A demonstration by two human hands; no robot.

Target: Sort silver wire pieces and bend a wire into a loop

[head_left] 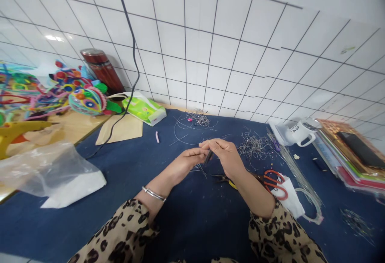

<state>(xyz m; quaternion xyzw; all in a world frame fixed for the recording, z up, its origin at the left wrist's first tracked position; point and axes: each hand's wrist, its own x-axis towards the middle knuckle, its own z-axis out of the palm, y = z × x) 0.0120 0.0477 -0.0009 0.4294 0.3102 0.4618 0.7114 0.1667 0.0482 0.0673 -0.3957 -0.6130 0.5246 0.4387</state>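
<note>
My left hand (pixel 192 159), with a silver bangle at the wrist, meets my right hand (pixel 225 154) above the dark blue cloth (pixel 192 207). The left fingers are pressed together, and what they grip is hidden. My right hand is closed around a slim dark metal tool (pixel 208 157), whose kind I cannot make out. Thin wires (pixel 200 169) show just below the fingers. Pliers with yellow handles (pixel 222 178) lie beside my right wrist, partly covered by the forearm. Orange-handled scissors (pixel 276 183) lie to the right of that forearm.
Tangled wire (pixel 255 144) and straight wires (pixel 300 170) lie right, near a white mug (pixel 302 132) and stacked books (pixel 345 162). Left are a plastic bag (pixel 39 166), yellow glue gun (pixel 18 132), green tissue pack (pixel 146 110), red flask (pixel 104 70) and a hanging black cable (pixel 134 50).
</note>
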